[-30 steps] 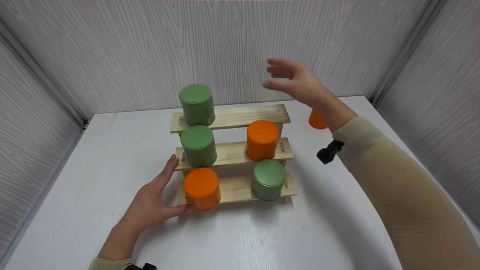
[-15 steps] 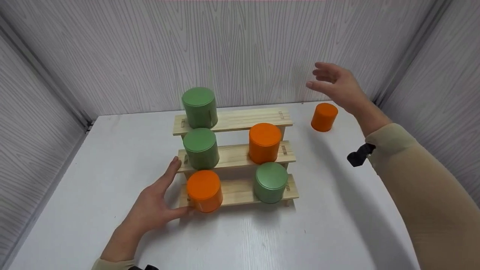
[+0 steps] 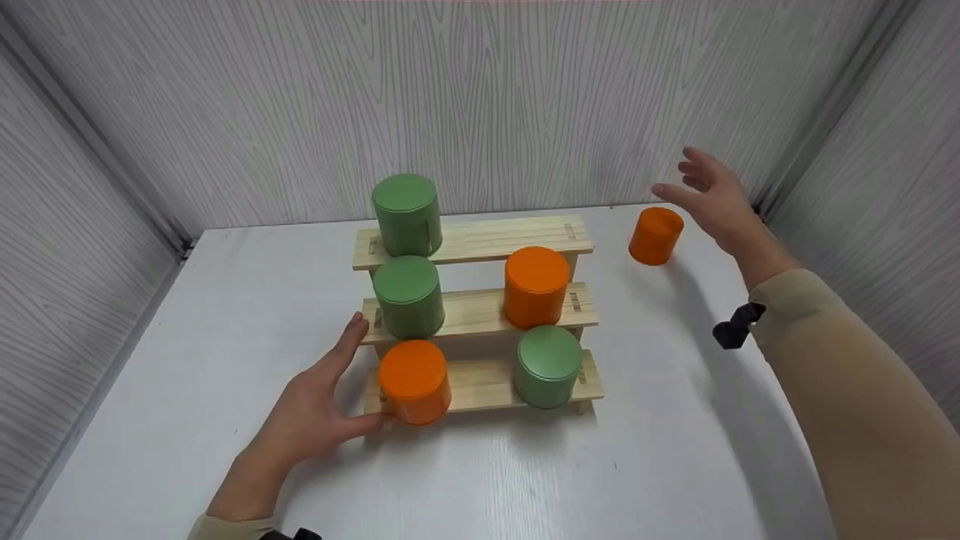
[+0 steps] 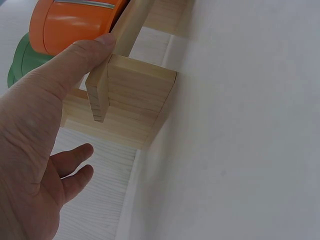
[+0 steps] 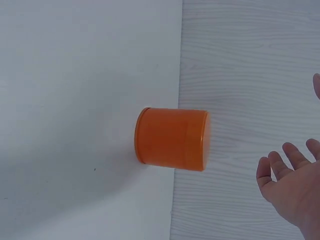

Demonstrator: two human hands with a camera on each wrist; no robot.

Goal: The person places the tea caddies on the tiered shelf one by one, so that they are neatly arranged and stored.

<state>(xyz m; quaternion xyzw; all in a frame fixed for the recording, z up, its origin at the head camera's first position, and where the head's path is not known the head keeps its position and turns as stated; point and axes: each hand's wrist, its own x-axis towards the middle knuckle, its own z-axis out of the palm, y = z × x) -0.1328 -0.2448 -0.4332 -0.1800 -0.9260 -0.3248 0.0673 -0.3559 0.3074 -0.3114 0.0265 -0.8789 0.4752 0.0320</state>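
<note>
My left hand [image 3: 304, 416] rests at the left end of a three-step wooden rack [image 3: 474, 311]. Its thumb [image 4: 85, 55] touches the front edge of the lowest step beside an orange can [image 3: 415, 382], and a fingertip reaches the left end of the middle step. Two other fingers hang loosely beside the rack in the left wrist view. Up at the right, my right hand [image 3: 716, 201] is raised with spread fingers, holding nothing. Just left of it and lower, a lone orange can [image 3: 655, 237] stands upright on the table, apart from the hand in the right wrist view.
Green cans stand on the left of the top step [image 3: 407, 216] and middle step [image 3: 409, 298]. The middle step also bears an orange can [image 3: 535, 289] on its right, above a green can [image 3: 548, 367] on the lowest step. Wood-grain panels [image 3: 480, 97] enclose the white table [image 3: 525, 480].
My right hand has moved right from above the rack's top step, then lowered toward the lone orange can, which its arm partly covered before. The left hand stays at the rack.
</note>
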